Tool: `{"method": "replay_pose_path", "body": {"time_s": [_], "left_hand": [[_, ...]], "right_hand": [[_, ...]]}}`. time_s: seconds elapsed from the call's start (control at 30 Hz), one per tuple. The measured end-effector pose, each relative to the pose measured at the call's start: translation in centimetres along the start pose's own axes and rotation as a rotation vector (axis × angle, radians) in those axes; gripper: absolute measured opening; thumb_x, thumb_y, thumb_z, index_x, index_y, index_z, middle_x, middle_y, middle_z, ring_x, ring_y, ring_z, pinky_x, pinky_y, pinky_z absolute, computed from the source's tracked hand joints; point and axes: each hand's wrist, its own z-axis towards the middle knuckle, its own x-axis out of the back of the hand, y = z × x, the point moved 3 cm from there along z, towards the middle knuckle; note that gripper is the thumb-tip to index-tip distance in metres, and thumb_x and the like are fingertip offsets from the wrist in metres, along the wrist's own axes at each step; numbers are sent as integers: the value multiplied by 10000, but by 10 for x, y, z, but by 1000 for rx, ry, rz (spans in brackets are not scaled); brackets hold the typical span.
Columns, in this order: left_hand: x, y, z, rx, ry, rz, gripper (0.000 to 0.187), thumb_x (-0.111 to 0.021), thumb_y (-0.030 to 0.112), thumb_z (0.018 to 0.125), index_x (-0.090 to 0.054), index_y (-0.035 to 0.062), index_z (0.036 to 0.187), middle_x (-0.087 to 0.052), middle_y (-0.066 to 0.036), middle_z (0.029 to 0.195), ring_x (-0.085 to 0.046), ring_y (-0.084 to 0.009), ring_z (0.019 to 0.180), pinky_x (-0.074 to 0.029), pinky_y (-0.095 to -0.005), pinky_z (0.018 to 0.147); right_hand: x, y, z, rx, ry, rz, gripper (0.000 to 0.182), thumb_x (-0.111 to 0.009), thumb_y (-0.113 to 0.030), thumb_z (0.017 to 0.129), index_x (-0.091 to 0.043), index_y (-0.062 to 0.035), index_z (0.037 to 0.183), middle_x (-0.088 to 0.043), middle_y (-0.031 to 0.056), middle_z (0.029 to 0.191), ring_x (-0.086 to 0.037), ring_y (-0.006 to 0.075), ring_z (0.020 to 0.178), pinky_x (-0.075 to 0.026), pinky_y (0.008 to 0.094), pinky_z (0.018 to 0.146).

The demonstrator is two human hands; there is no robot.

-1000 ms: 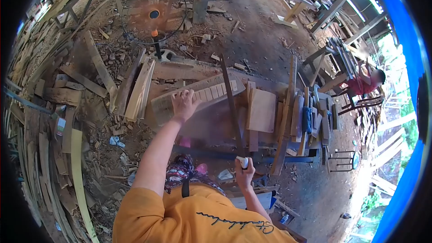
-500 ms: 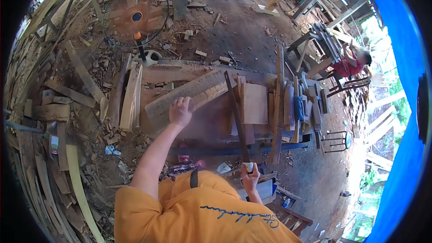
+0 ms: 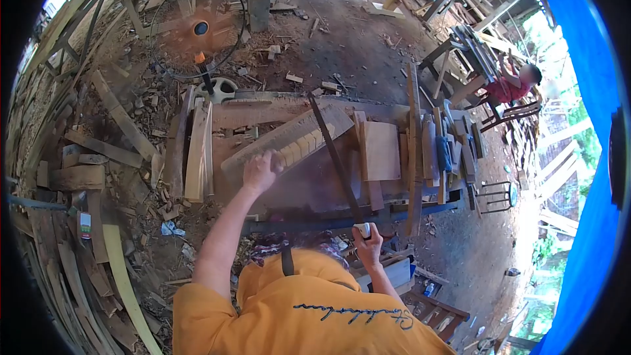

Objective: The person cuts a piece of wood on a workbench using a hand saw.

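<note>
A handsaw [image 3: 334, 151] is held by its pale handle in my right hand [image 3: 368, 243], with the fingers wrapped round it. The dark blade slants up and left, crossing the right part of a thick wooden board [image 3: 302, 148]. Several lighter, block-like sections show along the board's lower side. My left hand [image 3: 261, 169] rests on the board's lower left part, its fingers curled against the edge; some of them are blurred. The board lies at a slant on the workbench [image 3: 282, 190].
Squared wood pieces [image 3: 382, 151] lie on the bench's right. Long planks [image 3: 197, 151] lean at its left. A fan [image 3: 200, 28] stands behind it. A person in red [image 3: 516, 85] sits at the far right, near a stool [image 3: 498, 197].
The saw has shifted, its tip now further left and its handle slightly lower relative to the board. The whole view has shifted a little, and my left hand stays on the board.
</note>
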Motion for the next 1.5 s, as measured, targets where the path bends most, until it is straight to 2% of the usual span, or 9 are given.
{"method": "replay_pose_path", "body": {"time_s": [0.2,0.37,0.53,0.67,0.73,0.93,1.13,1.23,1.5], "left_hand": [[-2,19,-23,30,107,131,472,-739,300,810,-564,113,1207,-666,-122,1098,-620,-324,1063,-464,-487,890],[-3,19,-22,33,163,139,430,-718,314,817,-584,120,1176,-669,-101,1135,-611,-302,1106,-458,-488,878],[1,-1,-2,169,-127,-142,454,-722,332,805,-633,148,1211,-662,-105,1178,-598,-312,1131,-439,-464,991],[10,-3,10,178,-124,59,459,-705,363,819,-646,188,1239,-627,-115,1235,-568,-323,1172,-400,-506,1046],[6,-2,14,155,-47,162,443,-682,395,845,-646,199,1240,-589,-105,1285,-532,-335,1209,-372,-563,1047],[-21,32,38,153,217,134,346,-635,375,897,-661,210,1200,-593,-64,1258,-527,-336,1190,-367,-570,1004],[-43,71,92,269,228,175,334,-553,336,950,-653,140,1201,-606,-106,1223,-544,-333,1166,-358,-529,998],[-60,69,106,396,338,199,385,-462,379,978,-648,145,1219,-615,-107,1231,-536,-332,1194,-349,-536,1007],[-80,50,112,545,274,375,410,-374,393,1000,-686,161,1131,-657,-87,1181,-583,-294,1139,-364,-545,993]], "right_hand": [[-4,0,6,-70,-58,26,201,-762,-182,870,-635,-36,921,-648,85,728,-555,150,629,-473,308,620],[0,7,19,-81,-92,73,195,-761,-176,872,-636,-34,920,-641,65,720,-540,127,628,-469,297,613],[7,13,44,-118,-123,91,190,-758,-170,872,-634,-31,913,-626,53,702,-532,101,623,-462,286,594],[5,18,60,-89,-117,139,180,-747,-159,874,-627,-29,902,-596,53,669,-519,100,601,-448,284,568],[4,17,68,-8,-137,94,177,-736,-159,895,-606,-40,903,-578,-19,673,-523,50,558,-422,237,482],[-7,0,82,30,-212,120,180,-722,-149,900,-588,-29,891,-572,7,657,-523,64,562,-418,266,501],[-29,-12,92,52,-230,90,179,-713,-160,896,-584,-36,896,-584,90,655,-535,162,546,-442,327,543],[-37,-16,94,10,-265,64,243,-704,-197,917,-530,-28,897,-601,197,723,-600,387,642,-471,402,590],[-35,-4,78,101,-271,-45,268,-691,-241,916,-513,-50,973,-594,204,817,-597,449,766,-478,486,630]]}}
